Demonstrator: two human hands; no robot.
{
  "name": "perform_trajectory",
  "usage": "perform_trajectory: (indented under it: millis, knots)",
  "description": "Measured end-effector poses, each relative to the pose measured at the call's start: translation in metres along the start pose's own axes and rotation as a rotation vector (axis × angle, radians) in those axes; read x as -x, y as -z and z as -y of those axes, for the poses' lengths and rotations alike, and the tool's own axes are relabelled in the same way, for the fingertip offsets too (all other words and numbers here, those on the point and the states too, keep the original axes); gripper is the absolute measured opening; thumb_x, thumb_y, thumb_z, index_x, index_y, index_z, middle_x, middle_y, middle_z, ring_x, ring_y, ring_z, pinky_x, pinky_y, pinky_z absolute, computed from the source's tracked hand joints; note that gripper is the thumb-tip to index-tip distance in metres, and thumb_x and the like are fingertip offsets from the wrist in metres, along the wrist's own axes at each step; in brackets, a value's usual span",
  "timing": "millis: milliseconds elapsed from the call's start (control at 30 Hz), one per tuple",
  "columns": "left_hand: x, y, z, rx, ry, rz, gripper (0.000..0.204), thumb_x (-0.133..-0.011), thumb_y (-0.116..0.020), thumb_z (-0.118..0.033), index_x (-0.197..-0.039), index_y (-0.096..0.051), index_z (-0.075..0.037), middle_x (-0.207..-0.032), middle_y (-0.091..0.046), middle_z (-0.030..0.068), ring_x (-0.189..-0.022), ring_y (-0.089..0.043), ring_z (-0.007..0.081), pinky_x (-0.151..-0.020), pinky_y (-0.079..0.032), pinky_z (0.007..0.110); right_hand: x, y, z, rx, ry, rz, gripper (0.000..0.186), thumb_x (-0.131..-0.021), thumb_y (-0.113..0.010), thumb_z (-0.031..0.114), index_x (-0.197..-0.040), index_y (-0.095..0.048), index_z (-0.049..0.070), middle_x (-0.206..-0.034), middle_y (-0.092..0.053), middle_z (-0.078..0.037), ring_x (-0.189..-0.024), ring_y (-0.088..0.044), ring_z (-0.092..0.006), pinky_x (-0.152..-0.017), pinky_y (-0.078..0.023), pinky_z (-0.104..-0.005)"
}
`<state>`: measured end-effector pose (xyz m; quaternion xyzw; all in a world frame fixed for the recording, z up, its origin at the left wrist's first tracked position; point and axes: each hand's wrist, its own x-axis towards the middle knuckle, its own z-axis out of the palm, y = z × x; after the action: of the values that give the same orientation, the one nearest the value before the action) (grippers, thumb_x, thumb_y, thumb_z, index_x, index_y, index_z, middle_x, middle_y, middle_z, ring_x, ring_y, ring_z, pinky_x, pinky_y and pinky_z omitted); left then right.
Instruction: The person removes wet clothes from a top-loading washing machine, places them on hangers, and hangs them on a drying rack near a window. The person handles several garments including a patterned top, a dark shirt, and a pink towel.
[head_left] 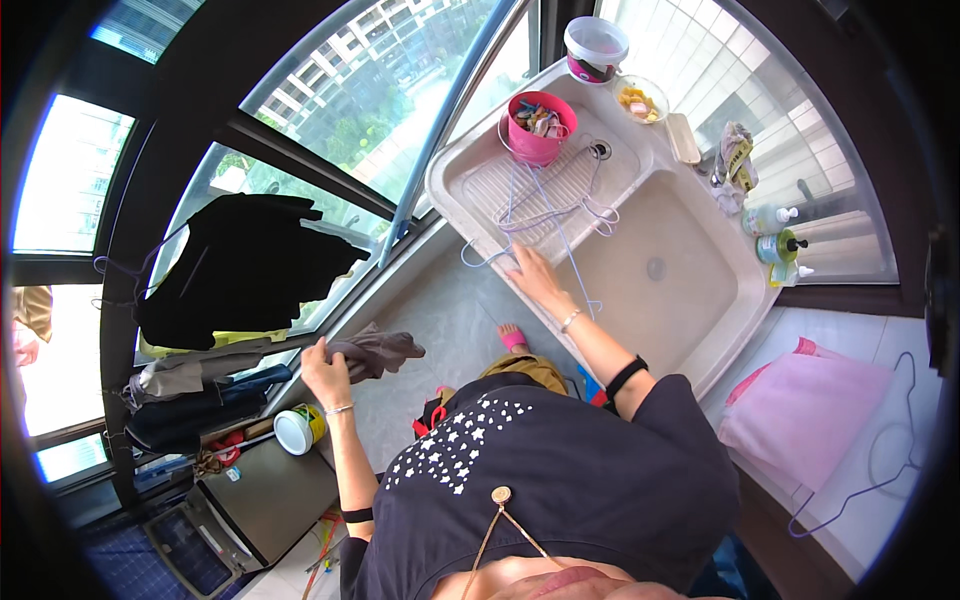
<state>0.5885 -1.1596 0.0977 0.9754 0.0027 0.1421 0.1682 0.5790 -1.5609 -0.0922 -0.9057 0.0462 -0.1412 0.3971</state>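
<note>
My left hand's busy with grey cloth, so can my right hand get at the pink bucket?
Probably yes: your right hand is at the edge of the sink, and the pink bucket stands uncovered beyond, with only hangers lying between.

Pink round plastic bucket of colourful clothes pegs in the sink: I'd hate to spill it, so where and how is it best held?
Probably by the upper outer wall, from the right: the pink round plastic bucket stands upright and looks wider at the rim, while pale purple hangers lie close to its near side. Keep it level, as loose colourful clothes pegs show in its open top.
</note>
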Motion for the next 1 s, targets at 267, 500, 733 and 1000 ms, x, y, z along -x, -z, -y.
perform_trajectory:
  millis: [267,500,733,1000]
  knots:
    - [-0.003,0.024,0.034,0.049,0.182,-0.058,0.019,-0.082,-0.061,-0.018,-0.083,-0.066,0.001,-0.071,-0.064,0.0159,-0.063,-0.061,0.0312,-0.063,-0.048,0.038,-0.040,0.007,0.019,0.167,-0.215,0.245,0.045,-0.089,-0.056,0.015,-0.133,-0.048,0.009,-0.113,-0.061,-0.020,-0.104,-0.061,-0.0387,-0.084,-0.050,-0.0481]
    - [-0.005,0.023,0.059,1.005,0.651,0.022,0.013,-0.077,-0.058,-0.012,-0.067,-0.056,-0.004,-0.068,-0.053,-0.0025,-0.066,-0.046,0.0099,-0.064,-0.038,0.026,-0.063,0.108,0.030,0.158,-0.067,0.115,0.042,-0.092,-0.056,0.021,-0.131,-0.050,0.008,-0.105,-0.066,-0.022,-0.095,-0.064,-0.0411,-0.078,-0.052,-0.0484]
    - [0.000,0.031,0.055,1.302,0.785,0.095,0.009,-0.080,-0.058,-0.013,-0.083,-0.063,-0.007,-0.083,-0.060,-0.0018,-0.080,-0.056,0.0116,-0.076,-0.044,0.025,-0.062,0.156,0.072,0.156,0.299,-0.089,0.031,-0.092,-0.057,0.008,-0.123,-0.058,0.006,-0.098,-0.067,-0.019,-0.086,-0.066,-0.0363,-0.070,-0.051,-0.0436]
    - [0.019,0.054,0.063,1.376,0.773,0.040,0.013,-0.081,-0.056,-0.007,-0.088,-0.065,0.000,-0.084,-0.062,0.0002,-0.077,-0.056,0.0105,-0.072,-0.043,0.023,-0.046,0.157,0.079,-0.004,0.064,-0.426,0.028,-0.097,-0.054,0.014,-0.122,-0.064,0.004,-0.082,-0.069,-0.013,-0.066,-0.063,-0.0214,-0.060,-0.048,-0.0339]
